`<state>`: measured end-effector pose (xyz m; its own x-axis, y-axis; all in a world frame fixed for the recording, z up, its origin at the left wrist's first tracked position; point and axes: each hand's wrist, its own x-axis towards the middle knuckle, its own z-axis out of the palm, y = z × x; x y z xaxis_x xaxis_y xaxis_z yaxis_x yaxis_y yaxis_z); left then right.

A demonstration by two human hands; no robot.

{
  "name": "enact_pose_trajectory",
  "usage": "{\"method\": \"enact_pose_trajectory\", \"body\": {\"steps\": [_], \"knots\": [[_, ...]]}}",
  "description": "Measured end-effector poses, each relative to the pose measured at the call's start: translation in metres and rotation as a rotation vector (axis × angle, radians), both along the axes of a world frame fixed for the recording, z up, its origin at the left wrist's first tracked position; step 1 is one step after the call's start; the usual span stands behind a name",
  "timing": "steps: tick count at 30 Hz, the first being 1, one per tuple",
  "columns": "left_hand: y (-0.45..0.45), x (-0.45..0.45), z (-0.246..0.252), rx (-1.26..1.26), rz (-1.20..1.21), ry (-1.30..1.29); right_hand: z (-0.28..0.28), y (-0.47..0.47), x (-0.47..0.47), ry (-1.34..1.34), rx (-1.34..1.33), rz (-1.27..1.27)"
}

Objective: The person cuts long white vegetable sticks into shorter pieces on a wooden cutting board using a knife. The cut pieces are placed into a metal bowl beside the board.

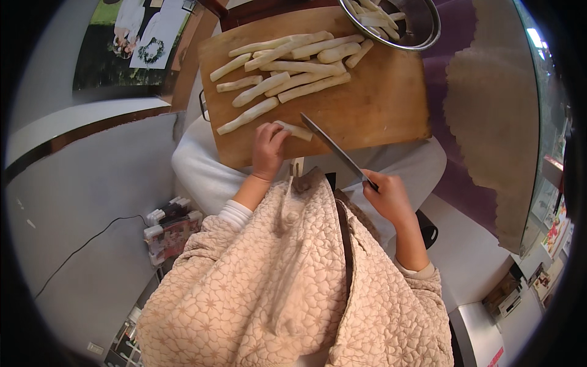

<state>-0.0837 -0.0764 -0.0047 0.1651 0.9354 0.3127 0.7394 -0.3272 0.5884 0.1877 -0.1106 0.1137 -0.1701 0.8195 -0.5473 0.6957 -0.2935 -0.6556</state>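
Observation:
My left hand grips one end of a short peeled white root piece near the front edge of a wooden cutting board. In my right hand is the dark handle of a kitchen knife. Its blade slants up and left, with the tip just beyond the piece's right end. From this angle I cannot tell whether the blade touches the board. Farther up the board lies a loose pile of peeled white roots, and a single root rests left of my left hand.
A metal bowl holding cut root sticks stands at the board's far right corner. Below the board are my legs in light trousers. A purple cloth hangs at right. A power strip with a cable is at left.

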Motion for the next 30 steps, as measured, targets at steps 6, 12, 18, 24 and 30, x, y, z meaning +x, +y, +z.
{"method": "enact_pose_trajectory", "body": {"steps": [6, 12, 18, 24, 30], "knots": [[0.002, 0.001, 0.002, 0.025, -0.04, -0.007, 0.002, 0.004, -0.001, -0.011, 0.064, 0.056], [0.002, 0.005, -0.001, 0.055, -0.076, -0.005, -0.002, 0.004, -0.006, -0.055, 0.179, 0.121], [0.003, 0.004, -0.005, 0.066, -0.113, 0.009, -0.001, 0.005, -0.014, -0.123, 0.207, 0.178], [0.007, 0.002, -0.005, 0.081, -0.169, 0.031, -0.001, 0.009, -0.018, -0.128, 0.195, 0.188], [0.004, 0.002, -0.011, 0.092, -0.221, -0.003, 0.003, 0.012, -0.015, -0.117, 0.19, 0.184]]}}
